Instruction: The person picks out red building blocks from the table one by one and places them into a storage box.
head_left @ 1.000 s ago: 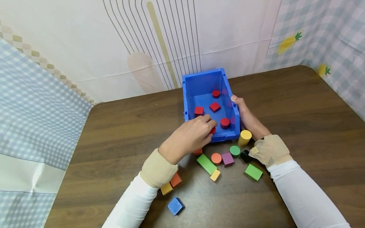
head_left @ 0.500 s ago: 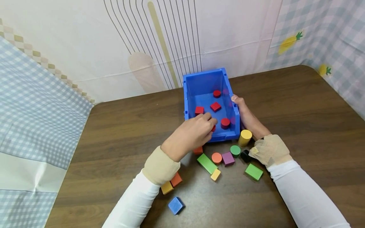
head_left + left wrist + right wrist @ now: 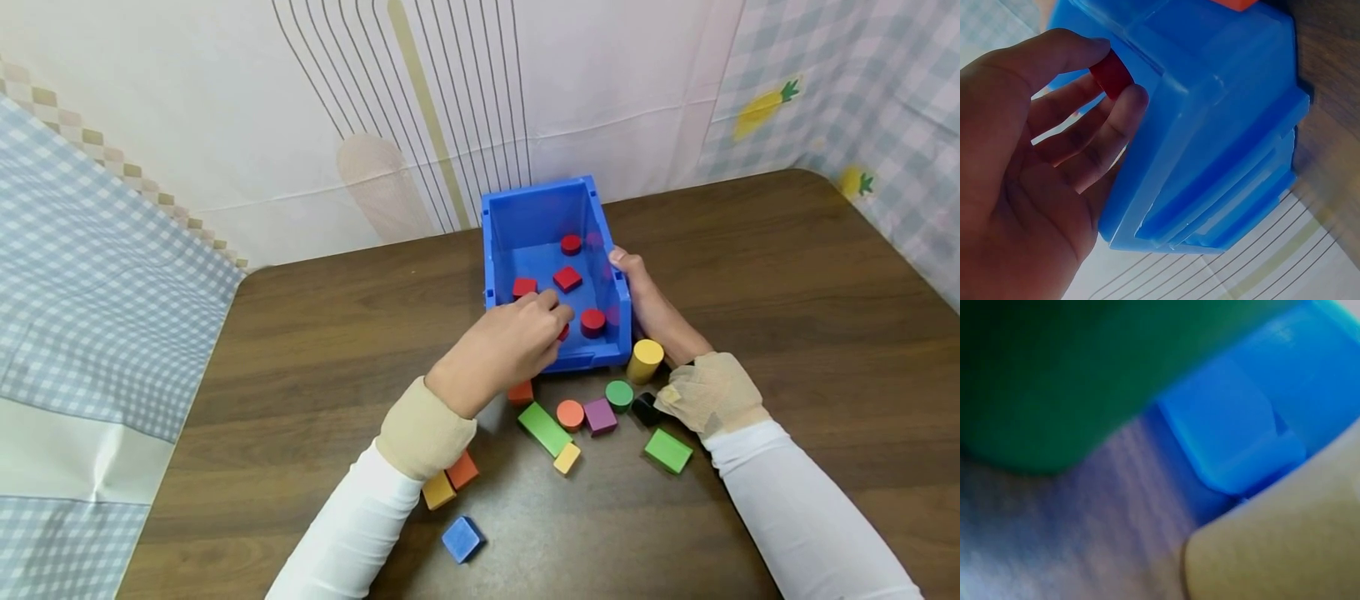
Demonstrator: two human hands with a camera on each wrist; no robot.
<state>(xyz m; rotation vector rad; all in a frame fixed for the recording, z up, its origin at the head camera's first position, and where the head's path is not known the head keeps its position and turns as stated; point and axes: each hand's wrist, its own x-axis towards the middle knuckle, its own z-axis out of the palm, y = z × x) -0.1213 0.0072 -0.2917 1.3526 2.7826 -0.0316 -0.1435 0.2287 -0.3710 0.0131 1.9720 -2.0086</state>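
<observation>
Over the front of the blue plastic bin point(image 3: 536, 215), my left hand point(image 3: 513, 342) pinches a short red cylinder block point(image 3: 1111, 74) between thumb and fingertips. The left wrist view shows that block by the bin's wall. My right hand point(image 3: 660, 312) grips the bin's right side, thumb over the rim; its other fingers are hidden. Several red blocks lie on the bin floor, among them a red disc point(image 3: 571, 244), a red square block point(image 3: 567, 279), and a red cylinder point(image 3: 592, 323). Another red block point(image 3: 525, 288) is partly behind my left hand.
In front of the bin lie a yellow cylinder point(image 3: 645, 361), a green disc point(image 3: 619, 396), a purple block point(image 3: 600, 417), an orange disc point(image 3: 570, 415), a long green block point(image 3: 545, 429) and a black block point(image 3: 645, 408). A blue block point(image 3: 463, 540) sits nearer me.
My left hand has shifted slightly forward and right inside the bin, still pinching the red cylinder. The right hand and the bin have barely moved.
</observation>
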